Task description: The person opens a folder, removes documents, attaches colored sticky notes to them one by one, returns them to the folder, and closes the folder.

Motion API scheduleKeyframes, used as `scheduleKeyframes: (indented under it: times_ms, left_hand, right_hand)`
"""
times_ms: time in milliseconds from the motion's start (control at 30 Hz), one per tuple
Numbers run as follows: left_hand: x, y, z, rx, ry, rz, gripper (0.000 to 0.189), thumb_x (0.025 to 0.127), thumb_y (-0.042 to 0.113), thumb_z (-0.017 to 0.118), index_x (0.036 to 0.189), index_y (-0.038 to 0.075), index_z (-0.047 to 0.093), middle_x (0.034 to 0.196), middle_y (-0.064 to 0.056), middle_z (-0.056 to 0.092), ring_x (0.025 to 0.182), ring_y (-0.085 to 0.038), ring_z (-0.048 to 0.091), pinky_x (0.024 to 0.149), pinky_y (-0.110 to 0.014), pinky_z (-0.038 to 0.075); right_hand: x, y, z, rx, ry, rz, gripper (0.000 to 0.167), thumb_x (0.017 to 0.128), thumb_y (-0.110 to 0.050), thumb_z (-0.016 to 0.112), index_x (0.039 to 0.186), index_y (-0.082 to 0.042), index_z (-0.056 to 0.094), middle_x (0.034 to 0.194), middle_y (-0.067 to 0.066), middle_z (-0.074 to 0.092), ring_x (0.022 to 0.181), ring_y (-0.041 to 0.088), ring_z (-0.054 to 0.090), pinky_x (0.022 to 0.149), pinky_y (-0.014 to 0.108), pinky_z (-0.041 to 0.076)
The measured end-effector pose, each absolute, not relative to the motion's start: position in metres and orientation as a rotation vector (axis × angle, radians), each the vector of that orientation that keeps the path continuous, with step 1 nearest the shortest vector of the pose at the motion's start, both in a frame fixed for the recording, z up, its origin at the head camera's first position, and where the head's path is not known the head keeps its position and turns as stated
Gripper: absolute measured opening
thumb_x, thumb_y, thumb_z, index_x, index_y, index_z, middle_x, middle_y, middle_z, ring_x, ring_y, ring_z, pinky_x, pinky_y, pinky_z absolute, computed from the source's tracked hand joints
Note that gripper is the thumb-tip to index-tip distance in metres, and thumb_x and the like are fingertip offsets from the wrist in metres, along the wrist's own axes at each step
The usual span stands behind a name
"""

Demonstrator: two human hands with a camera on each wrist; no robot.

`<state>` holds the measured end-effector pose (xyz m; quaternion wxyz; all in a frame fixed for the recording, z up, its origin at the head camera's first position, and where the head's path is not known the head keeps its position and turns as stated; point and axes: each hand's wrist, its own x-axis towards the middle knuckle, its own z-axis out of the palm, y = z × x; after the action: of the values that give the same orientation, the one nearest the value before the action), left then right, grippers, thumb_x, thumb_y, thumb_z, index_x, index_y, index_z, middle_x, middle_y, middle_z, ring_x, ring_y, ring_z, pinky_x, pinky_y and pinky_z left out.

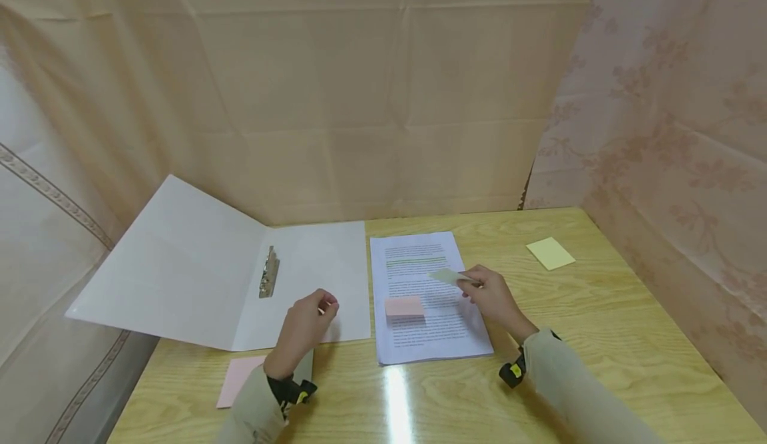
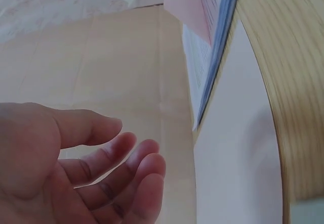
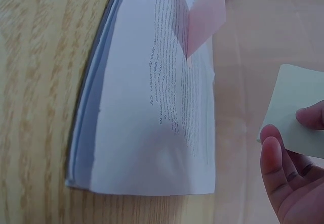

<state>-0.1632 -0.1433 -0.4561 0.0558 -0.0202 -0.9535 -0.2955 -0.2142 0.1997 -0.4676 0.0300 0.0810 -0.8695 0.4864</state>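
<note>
My right hand [image 1: 493, 299] pinches a pale green sticky note [image 3: 293, 107] between thumb and fingers, above the printed pages [image 1: 434, 337]. These pages form a stack of text sheets, and a green highlighted line [image 1: 416, 262] crosses the upper part of the top sheet. A pink sticky note [image 1: 404, 307] is on that sheet, its free part standing up off the paper. Over the white lever folder [image 1: 347, 251], my left hand [image 2: 96, 168] holds nothing; its fingers are loosely bent, with thumb and fingertips apart. The folder lies open with its metal clip [image 1: 269, 274] showing.
A yellow sticky pad [image 1: 551, 253] lies at the right on the wooden table [image 1: 629, 337]. Near the front left, a pink sticky pad [image 1: 236, 377] is partly covered by my left forearm, with a greyish-green piece [image 1: 305, 367] beside it. Curtains [image 1: 371, 98] hang behind the table.
</note>
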Motion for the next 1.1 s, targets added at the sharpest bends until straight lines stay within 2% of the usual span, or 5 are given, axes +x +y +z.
scheduleKeyframes:
  times_ms: [400, 700, 1100]
  left_hand:
    - [-0.173, -0.118, -0.457, -0.093, -2.903, -1.109, 0.011, 0.093, 0.018, 0.062, 0.096, 0.009, 0.067, 0.084, -0.003, 0.066, 0.071, -0.013, 0.055, 0.061, -0.025, 0.042]
    - [-0.180, -0.105, -0.460, -0.122, -2.886, -1.188, 0.012, 0.092, 0.019, 0.062, 0.096, 0.009, 0.068, 0.083, -0.002, 0.064, 0.072, -0.014, 0.055, 0.062, -0.025, 0.042]
    - [-0.187, -0.083, -0.461, -0.181, -2.853, -1.333, 0.015, 0.093, 0.018, 0.060, 0.101, 0.007, 0.066, 0.083, -0.004, 0.061, 0.071, -0.015, 0.050, 0.060, -0.023, 0.040]
  right_hand:
    - [-0.214, 0.198, -0.467, 0.245, -2.692, 1.519, 0.026, 0.093, -0.004, 0.061, 0.114, 0.008, 0.067, 0.097, 0.015, 0.062, 0.072, 0.016, 0.062, 0.058, 0.021, 0.048]
    - [-0.211, 0.196, -0.468, 0.290, -2.677, 1.477, 0.024, 0.092, -0.003, 0.062, 0.112, 0.008, 0.069, 0.095, 0.016, 0.063, 0.072, 0.022, 0.064, 0.058, 0.021, 0.049]
    - [-0.212, 0.193, -0.470, 0.285, -2.686, 1.474, 0.021, 0.091, -0.002, 0.062, 0.108, 0.006, 0.071, 0.095, 0.015, 0.063, 0.070, 0.013, 0.058, 0.058, 0.021, 0.047]
